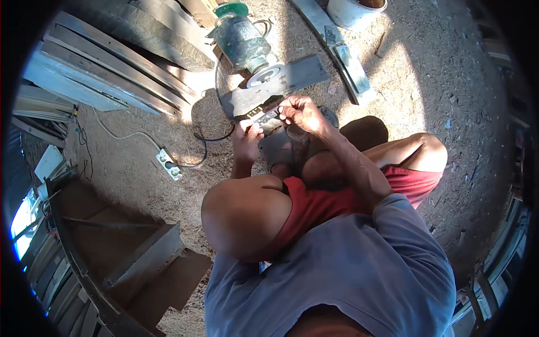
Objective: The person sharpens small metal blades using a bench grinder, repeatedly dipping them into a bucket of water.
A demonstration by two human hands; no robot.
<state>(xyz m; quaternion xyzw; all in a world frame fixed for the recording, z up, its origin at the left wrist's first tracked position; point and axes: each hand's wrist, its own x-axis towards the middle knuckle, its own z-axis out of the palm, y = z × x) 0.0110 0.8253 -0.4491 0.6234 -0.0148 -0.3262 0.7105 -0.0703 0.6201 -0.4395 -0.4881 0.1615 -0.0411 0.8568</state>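
Both hands are closed on a small flat metal piece (268, 117), light and shiny with dark markings. My left hand (247, 135) pinches its left end, and my right hand (303, 114) grips the right end from above. Just beyond the hands lies a grey board (306, 74), slanting in front of a grinder's pale round wheel (266, 75). The wheel sits on a green motor body (241, 42). Whether the metal piece touches the board I cannot tell. My fingers cover its ends.
A black cable runs from the grinder to a white power strip (167, 163) on the straw-strewn ground. Wooden planks (112, 62) are stacked at the far left. A white bucket (353, 14) and a long metal bar (323, 33) lie beyond. A rusty metal trough (112, 247) stands at the near left.
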